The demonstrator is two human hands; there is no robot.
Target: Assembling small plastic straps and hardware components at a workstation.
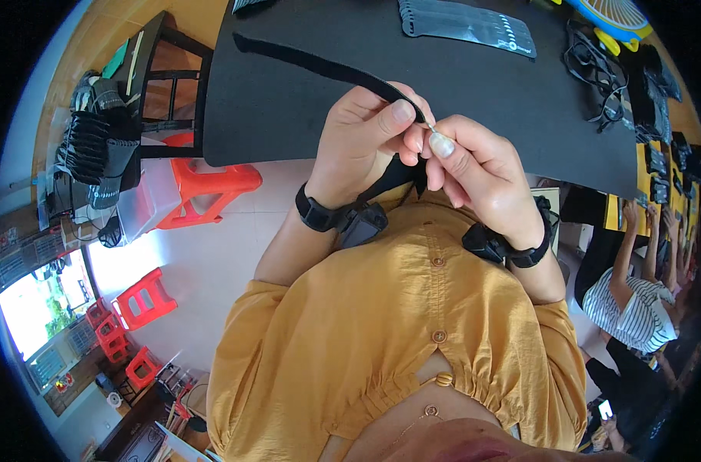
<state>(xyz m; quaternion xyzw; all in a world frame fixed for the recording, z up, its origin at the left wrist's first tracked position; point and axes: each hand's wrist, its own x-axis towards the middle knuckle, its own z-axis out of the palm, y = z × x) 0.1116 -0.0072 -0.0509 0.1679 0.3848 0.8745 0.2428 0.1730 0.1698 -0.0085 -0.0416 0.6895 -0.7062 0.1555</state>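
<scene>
Black fabric strap in the head view runs from the fingers of both hands toward ten o'clock, above the black table. The left hand pinches it near its lower end; the right hand, at four o'clock from the left, closes thumb and forefinger on its small light tip. From the hands, a flat grey packet lies at one o'clock, tangled black cords at two, a red plastic stool near nine.
</scene>
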